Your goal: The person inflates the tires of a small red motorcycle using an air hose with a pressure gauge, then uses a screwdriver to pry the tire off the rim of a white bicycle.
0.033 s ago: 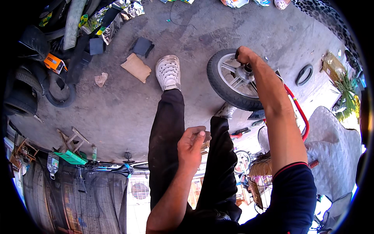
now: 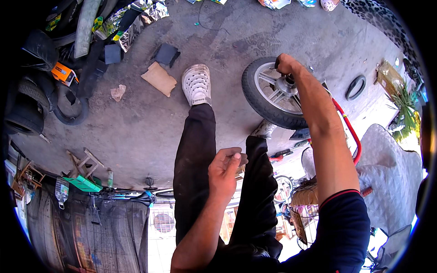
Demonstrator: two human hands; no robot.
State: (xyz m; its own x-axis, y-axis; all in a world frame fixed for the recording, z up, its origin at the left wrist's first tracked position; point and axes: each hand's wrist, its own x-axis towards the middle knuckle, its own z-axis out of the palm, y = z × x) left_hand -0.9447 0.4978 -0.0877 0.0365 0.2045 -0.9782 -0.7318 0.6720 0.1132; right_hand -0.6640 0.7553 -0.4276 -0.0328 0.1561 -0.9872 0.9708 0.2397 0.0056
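Hands [image 2: 222, 173]: left one slightly rightward

Tyres [image 2: 27, 113] are lying at the left beside an orange box [image 2: 63, 73], and a cardboard piece [image 2: 159, 79] is resting on the floor [image 2: 136, 136]. At the right, a black ring [image 2: 348, 90] is lying left of a green plant [image 2: 405, 109].

Around me the grey concrete floor [image 2: 132, 141] is stained and scuffed — old tires [image 2: 25, 113] heaped along the left, a wooden stand [image 2: 88, 159] and dark mesh sheet [image 2: 109, 232] that side too, a silvery quilted cover [image 2: 391, 177] rightward — with bright daylight around a spiky plant [image 2: 403, 107].
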